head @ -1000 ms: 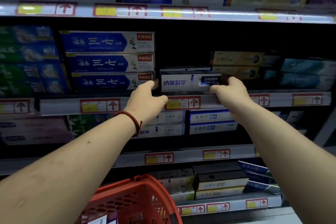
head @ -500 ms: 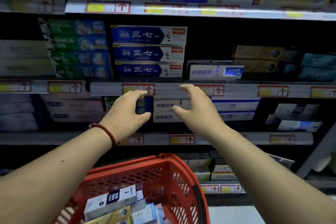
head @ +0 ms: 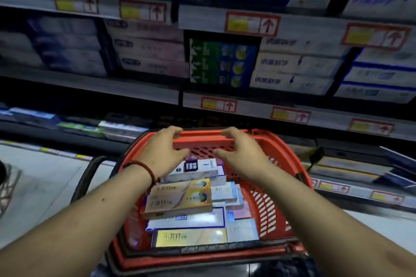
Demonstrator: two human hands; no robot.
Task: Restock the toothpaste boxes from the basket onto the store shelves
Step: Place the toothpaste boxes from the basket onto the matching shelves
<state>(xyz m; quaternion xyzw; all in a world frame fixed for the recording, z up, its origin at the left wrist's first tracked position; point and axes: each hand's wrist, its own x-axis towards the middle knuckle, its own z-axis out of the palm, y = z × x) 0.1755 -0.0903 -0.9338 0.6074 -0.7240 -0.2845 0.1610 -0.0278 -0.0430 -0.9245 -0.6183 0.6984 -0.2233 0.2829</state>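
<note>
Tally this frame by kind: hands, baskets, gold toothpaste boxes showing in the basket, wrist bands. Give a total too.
Hands: 2, left hand and right hand, both empty
Red basket: 1
Gold toothpaste boxes: 3, two side by side, one nearer the camera
Red wrist band: 1
Total: 7
</note>
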